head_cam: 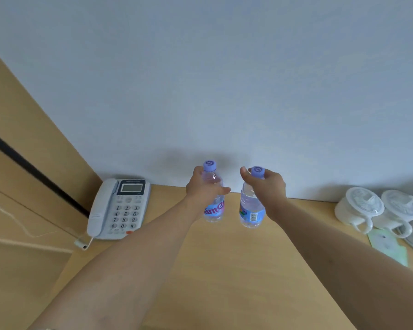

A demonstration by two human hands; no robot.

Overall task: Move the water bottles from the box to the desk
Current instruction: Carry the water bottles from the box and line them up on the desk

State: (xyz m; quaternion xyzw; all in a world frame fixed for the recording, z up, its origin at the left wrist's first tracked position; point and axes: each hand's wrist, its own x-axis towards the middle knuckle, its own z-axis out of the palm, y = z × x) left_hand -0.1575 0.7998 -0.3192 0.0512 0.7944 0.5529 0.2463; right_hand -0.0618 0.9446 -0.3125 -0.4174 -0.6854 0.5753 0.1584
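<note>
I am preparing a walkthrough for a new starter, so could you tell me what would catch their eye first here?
Two clear water bottles with purple caps, mid-frame near the wall: the left hand grips the left bottle, the right hand grips the right bottle. A white desk phone sits at left, two white cups at right.

Single head-worn wide-angle view looked forward and down, close over the desk (224,270), facing the wall (224,79).
</note>
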